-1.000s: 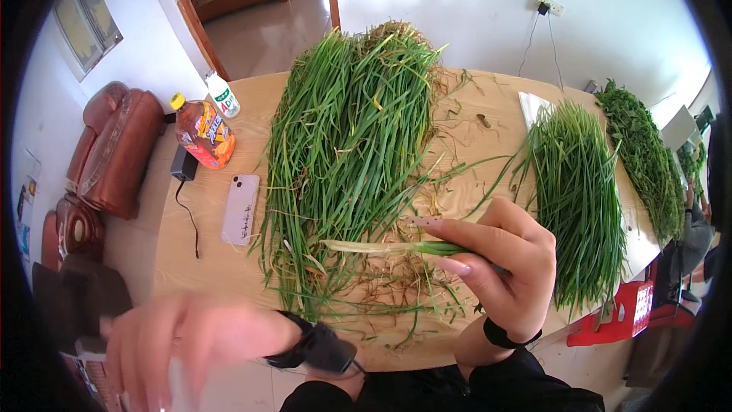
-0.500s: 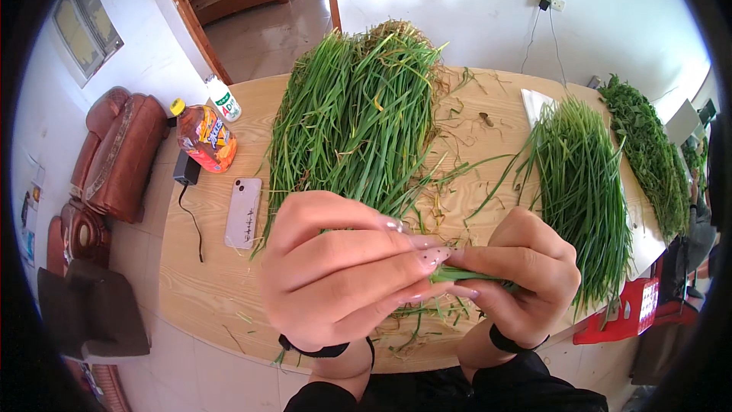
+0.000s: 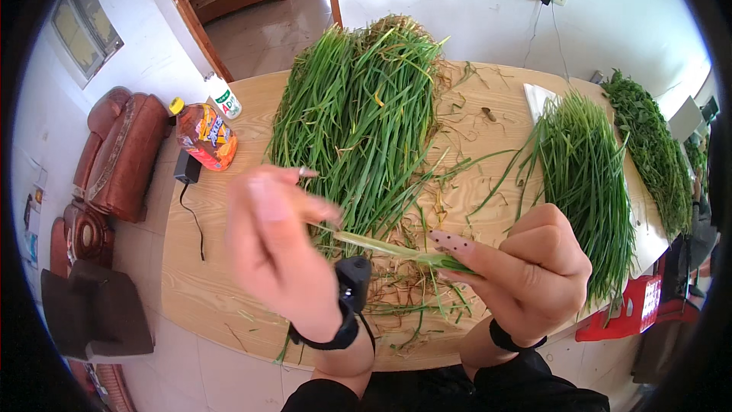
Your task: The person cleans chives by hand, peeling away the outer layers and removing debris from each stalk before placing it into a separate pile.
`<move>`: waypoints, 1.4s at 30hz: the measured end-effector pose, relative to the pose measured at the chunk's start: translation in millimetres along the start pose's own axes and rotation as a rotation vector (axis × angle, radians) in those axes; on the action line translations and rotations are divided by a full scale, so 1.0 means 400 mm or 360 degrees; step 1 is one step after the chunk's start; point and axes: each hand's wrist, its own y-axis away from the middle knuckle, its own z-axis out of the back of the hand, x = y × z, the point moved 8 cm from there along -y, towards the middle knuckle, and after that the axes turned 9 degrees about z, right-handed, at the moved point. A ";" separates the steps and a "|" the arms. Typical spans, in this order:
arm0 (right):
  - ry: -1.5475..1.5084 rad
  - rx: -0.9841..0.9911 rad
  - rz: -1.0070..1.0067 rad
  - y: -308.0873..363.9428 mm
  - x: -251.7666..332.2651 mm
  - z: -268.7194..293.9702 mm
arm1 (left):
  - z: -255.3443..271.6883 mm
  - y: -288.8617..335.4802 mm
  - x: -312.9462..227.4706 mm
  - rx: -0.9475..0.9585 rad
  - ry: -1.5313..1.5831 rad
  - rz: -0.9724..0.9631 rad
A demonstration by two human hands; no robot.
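My right hand [image 3: 534,267] pinches a small bunch of chives [image 3: 389,247] between thumb and fingers, its pale stem ends pointing left. Blurred by motion, my left hand [image 3: 282,248] is beside those ends with its fingers partly curled. Whether it holds a peeling is too smeared to make out. Beyond the hands lies a big heap of long green chives [image 3: 351,122], with dry roots at its far end. A neater pile of chives [image 3: 583,183] rests on the right.
Trimmings [image 3: 415,301] and dry bits litter the wooden table [image 3: 206,275]. At left are a phone-charger-like black adapter [image 3: 187,166], an orange drink bottle [image 3: 206,136] and a white bottle [image 3: 223,97]. Leafy greens [image 3: 648,149] lie far right, above a red crate [image 3: 629,309].
My left hand has pulled away leftward from my right, uncovering the pale stem ends. My right hand keeps its pinch and has shifted slightly right. The phone is now hidden behind the left hand.
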 end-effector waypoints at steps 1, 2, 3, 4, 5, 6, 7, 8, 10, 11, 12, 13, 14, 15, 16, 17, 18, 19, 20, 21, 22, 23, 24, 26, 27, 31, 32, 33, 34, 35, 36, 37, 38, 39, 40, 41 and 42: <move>-0.0037 0.0019 -0.0017 0.006 -0.002 -0.004 | 0.030 -0.015 0.019 -0.0014 0.0084 0.0130; -0.0072 0.0037 -0.0035 0.009 -0.003 -0.009 | 0.068 -0.027 0.029 -0.0126 -0.0133 0.0257; -0.0082 0.0034 -0.0033 0.009 -0.002 -0.012 | 0.071 -0.039 0.030 -0.0131 -0.0141 0.0251; -0.0087 0.0015 -0.0028 0.009 0.000 -0.011 | 0.071 -0.051 -0.009 -0.0239 -0.0218 -0.0074; -0.0094 -0.0004 -0.0023 0.008 0.002 -0.009 | 0.076 -0.049 -0.047 -0.0347 -0.0294 -0.0401; -0.0097 -0.0007 -0.0021 0.005 0.005 -0.009 | 0.085 -0.050 -0.048 0.0040 0.0099 -0.0513; -0.0075 -0.0005 -0.0018 0.005 0.004 -0.006 | 0.090 -0.040 -0.053 0.0046 0.0108 -0.0506; -0.0055 -0.0003 -0.0014 0.005 0.004 -0.004 | 0.046 -0.021 -0.070 0.0437 0.0048 -0.0568; -0.0081 -0.0011 -0.0021 0.008 0.004 -0.004 | -0.004 0.005 -0.079 0.0824 -0.0014 -0.0624; -0.0116 -0.0022 -0.0025 0.009 0.005 -0.005 | -0.040 0.025 -0.084 0.1045 -0.0030 -0.0695; -0.0119 -0.0017 -0.0023 0.006 0.008 -0.008 | -0.070 0.053 -0.087 0.1267 -0.0047 -0.0765; -0.0077 -0.0079 -0.0025 0.002 0.012 -0.003 | -0.078 0.063 -0.088 0.1262 -0.0048 -0.0763; -0.0035 -0.0140 -0.0027 -0.001 0.013 0.003 | -0.075 0.060 -0.085 0.1128 0.0003 -0.0671; -0.0040 -0.0137 -0.0025 -0.001 0.011 0.001 | -0.070 0.054 -0.079 0.0993 0.0053 -0.0577; -0.0032 -0.0127 0.0003 -0.002 0.014 -0.002 | -0.070 0.054 -0.079 0.0928 0.0034 -0.0560; -0.0026 -0.0118 0.0030 -0.002 0.018 -0.005 | -0.077 0.058 -0.077 0.0927 0.0033 -0.0556; -0.0030 -0.0114 0.0028 0.000 0.019 -0.006 | -0.074 0.055 -0.077 0.0781 -0.0005 -0.0598; -0.0032 -0.0056 0.0046 0.001 0.022 -0.012 | -0.069 0.053 -0.079 0.0634 -0.0043 -0.0641; -0.0035 0.0002 0.0065 0.003 0.024 -0.017 | -0.074 0.055 -0.077 0.0632 -0.0047 -0.0637; -0.0039 0.0006 0.0063 0.004 0.020 -0.014 | -0.060 0.041 -0.061 0.0481 0.0039 -0.0476; -0.0067 0.0032 0.0160 0.004 0.020 -0.007 | -0.051 0.031 -0.039 0.0334 0.0138 -0.0311; -0.0091 0.0058 0.0255 0.007 0.022 0.001 | -0.056 0.028 -0.034 0.0338 0.0149 -0.0301; -0.0076 0.0068 0.0250 0.012 0.013 0.009 | -0.030 0.007 0.014 0.0103 0.0135 0.0049; -0.0173 -0.0081 0.0147 0.013 0.005 0.028 | 0.054 -0.030 0.059 -0.0153 0.0071 0.0368; -0.0190 -0.0088 0.0147 0.009 0.009 0.027 | 0.104 -0.054 0.072 -0.0201 -0.0098 0.0361; -0.0072 -0.0085 0.0013 0.009 -0.012 0.026 | 0.090 -0.074 0.005 -0.0302 -0.0410 -0.0327; -0.0136 -0.0075 -0.0032 0.011 -0.021 0.020 | 0.097 -0.067 0.002 -0.0302 -0.0412 -0.0323; -0.0202 -0.0065 -0.0076 0.012 -0.027 0.013 | 0.091 -0.064 0.017 -0.0045 -0.0145 -0.0164; -0.0190 -0.0055 -0.0079 0.012 -0.029 0.012 | 0.066 -0.058 0.032 0.0216 0.0136 0.0005; -0.0212 0.0001 -0.0155 0.014 -0.036 0.001 | 0.052 -0.050 0.033 0.0217 0.0146 0.0016; -0.0234 0.0056 -0.0231 0.016 -0.044 -0.010 | -0.015 -0.020 0.009 0.0582 0.0227 -0.0133; -0.0215 0.0067 -0.0236 0.017 -0.047 -0.011 | -0.051 0.004 -0.010 0.0766 0.0278 -0.0206; -0.0262 0.0074 -0.0274 0.017 -0.049 -0.019 | -0.075 0.028 -0.033 0.0946 0.0311 -0.0278; -0.0307 0.0081 -0.0312 0.017 -0.052 -0.025 | -0.086 0.039 -0.025 0.1029 0.0248 -0.0003; -0.0309 0.0087 -0.0312 0.014 -0.049 -0.028 | -0.093 0.050 -0.006 0.1104 0.0187 0.0272; -0.0264 0.0085 -0.0417 0.015 -0.059 -0.029 | -0.091 0.051 -0.005 0.1101 0.0188 0.0275; -0.0218 0.0083 -0.0523 0.018 -0.071 -0.027 | -0.066 0.033 0.000 0.0868 0.0258 0.0303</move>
